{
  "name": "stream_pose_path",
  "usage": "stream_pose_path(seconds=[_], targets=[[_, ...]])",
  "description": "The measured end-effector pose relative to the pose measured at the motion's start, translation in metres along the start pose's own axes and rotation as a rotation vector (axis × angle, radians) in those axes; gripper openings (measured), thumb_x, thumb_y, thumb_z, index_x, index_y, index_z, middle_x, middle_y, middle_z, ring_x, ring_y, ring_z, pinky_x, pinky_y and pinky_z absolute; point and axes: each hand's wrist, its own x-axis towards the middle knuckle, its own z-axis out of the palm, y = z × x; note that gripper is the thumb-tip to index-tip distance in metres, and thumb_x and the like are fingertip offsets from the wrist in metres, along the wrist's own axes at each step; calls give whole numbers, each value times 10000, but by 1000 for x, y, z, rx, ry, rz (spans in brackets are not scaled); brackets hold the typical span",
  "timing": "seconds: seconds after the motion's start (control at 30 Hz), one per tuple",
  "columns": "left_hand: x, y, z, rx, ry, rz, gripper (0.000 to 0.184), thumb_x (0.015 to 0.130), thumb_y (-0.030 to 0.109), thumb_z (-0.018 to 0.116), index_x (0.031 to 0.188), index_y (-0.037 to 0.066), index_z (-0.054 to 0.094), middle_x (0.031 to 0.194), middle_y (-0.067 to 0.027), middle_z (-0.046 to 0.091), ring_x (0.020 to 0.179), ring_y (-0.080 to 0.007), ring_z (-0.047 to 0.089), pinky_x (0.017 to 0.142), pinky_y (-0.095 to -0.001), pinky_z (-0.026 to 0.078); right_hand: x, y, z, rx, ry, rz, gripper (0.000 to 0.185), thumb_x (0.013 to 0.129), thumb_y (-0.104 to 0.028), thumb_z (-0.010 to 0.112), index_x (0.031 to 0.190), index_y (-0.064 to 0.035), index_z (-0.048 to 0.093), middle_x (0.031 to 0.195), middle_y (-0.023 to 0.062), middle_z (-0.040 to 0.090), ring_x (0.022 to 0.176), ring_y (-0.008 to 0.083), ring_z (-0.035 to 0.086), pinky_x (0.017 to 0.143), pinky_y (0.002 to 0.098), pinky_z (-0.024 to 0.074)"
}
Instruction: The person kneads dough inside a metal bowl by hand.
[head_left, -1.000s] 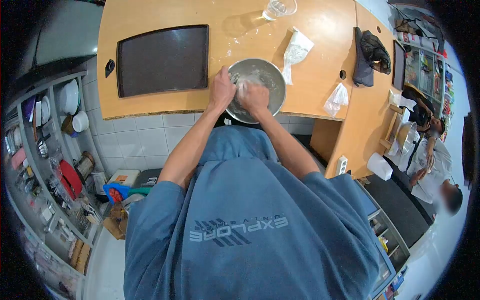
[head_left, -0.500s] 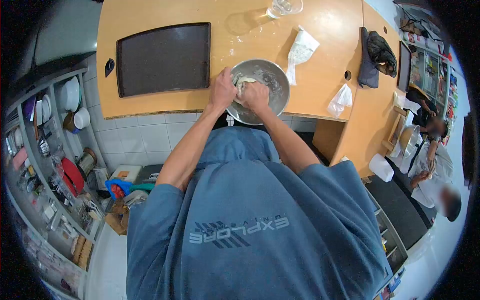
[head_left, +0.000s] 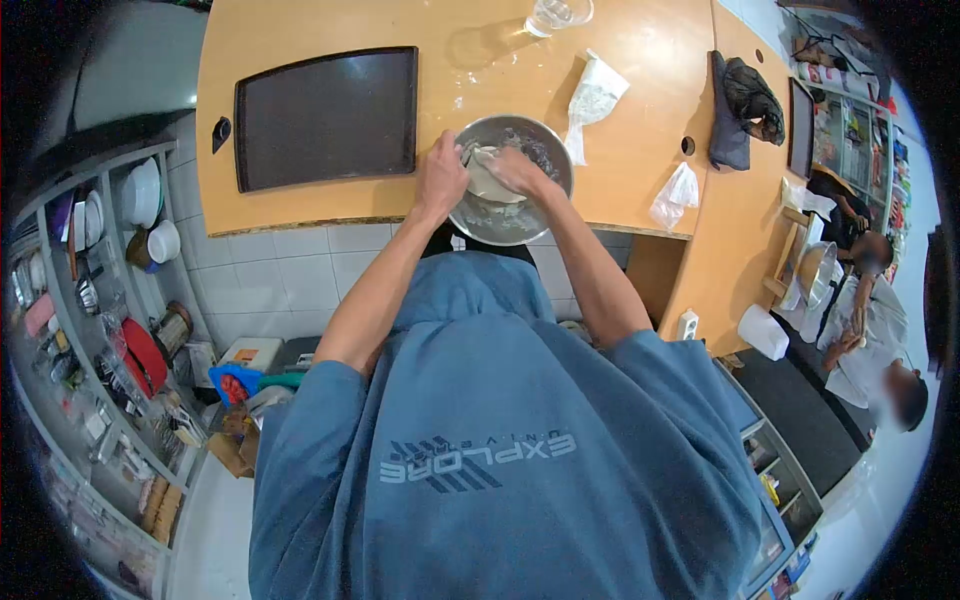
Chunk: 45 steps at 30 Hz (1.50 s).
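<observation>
A steel bowl (head_left: 548, 205) stands at the front edge of the wooden table, with pale dough (head_left: 490, 186) inside and residue smeared on its inner wall. My left hand (head_left: 440, 178) is closed on the bowl's left rim. Over the dough, my right hand (head_left: 515, 172) reaches into the bowl with its fingers bent against the dough's upper side; the fingertips are partly hidden. Right of the bowl lies a bag of white powder (head_left: 597, 92).
A dark tray (head_left: 328, 120) lies left on the table (head_left: 450, 100). A clear cup (head_left: 555, 15) stands at the back. A small plastic bag (head_left: 675, 197) and dark cloth (head_left: 730, 120) lie right. Two people (head_left: 870, 320) are at the far right; shelves (head_left: 100, 330) stand left.
My right hand has opened somewhat and moved slightly right, uncovering more of the dough, which looks flatter and lower in the bowl. My left hand stays on the rim.
</observation>
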Motion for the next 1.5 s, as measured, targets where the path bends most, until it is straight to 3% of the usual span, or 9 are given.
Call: stream_pose_path(seconds=[0.2,0.5,0.6,0.8,0.9,1.0,1.1,1.3,1.5], targets=[[-1,0,-4,-3,14,-26,162,948,64,565,1056,-32,492,978,-323,643,936,-525,622,782,-587,486,-49,-7,10,-64,182,-244,399,929,-371,627,1083,-17,728,995,289,696,949,454,668,879,478,523],[3,-1,1,1,11,-61,165,937,63,560,1056,-39,505,943,-328,646,926,-532,624,780,-592,483,-65,-14,29,-114,517,-245,229,838,-271,722,963,-84,769,888,224,704,796,424,681,757,500,545],[3,1,1,-4,11,-56,167,936,66,560,1053,-41,505,941,-327,650,915,-533,628,778,-596,483,-78,-17,28,-155,515,-157,218,798,-246,743,918,-65,770,1010,219,678,932,426,664,793,525,533],[4,3,0,0,19,-57,167,932,67,565,1045,-46,514,965,-326,653,916,-528,631,780,-590,489,-73,-21,6,-316,616,-135,546,707,-314,825,1142,-15,684,1301,191,551,1260,425,492,927,559,485],[5,1,0,-9,26,-39,167,933,62,564,1046,-52,517,979,-324,652,914,-522,635,777,-585,493,-55,-11,7,-293,645,-255,711,692,-333,849,1275,-22,589,1317,208,531,1234,435,509,966,550,482],[6,-2,4,0,34,-11,165,935,55,560,1048,-58,517,980,-324,653,910,-519,637,771,-581,497,-52,-24,5,-436,482,-31,728,716,-340,846,1307,-25,561,1327,237,513,1234,447,506,994,539,479],[6,2,0,-12,7,-12,161,940,52,546,1057,-55,516,990,-323,652,925,-519,634,780,-581,496,-24,3,32,-395,543,-126,619,775,-348,808,1248,-14,589,1247,269,559,1170,433,562,944,511,510],[5,10,-5,12,-57,-64,160,952,65,518,1076,-37,511,1025,-317,647,977,-517,621,815,-588,480,-25,-25,19,-242,623,70,395,869,-424,714,918,-32,705,1062,212,653,967,384,643,791,461,544],[6,4,-2,-13,10,-18,140,921,37,544,1045,-26,524,967,-307,656,938,-512,633,788,-579,483,-22,-22,18,-434,933,-225,332,859,-400,708,892,-71,730,1025,168,666,985,368,642,805,482,530]])
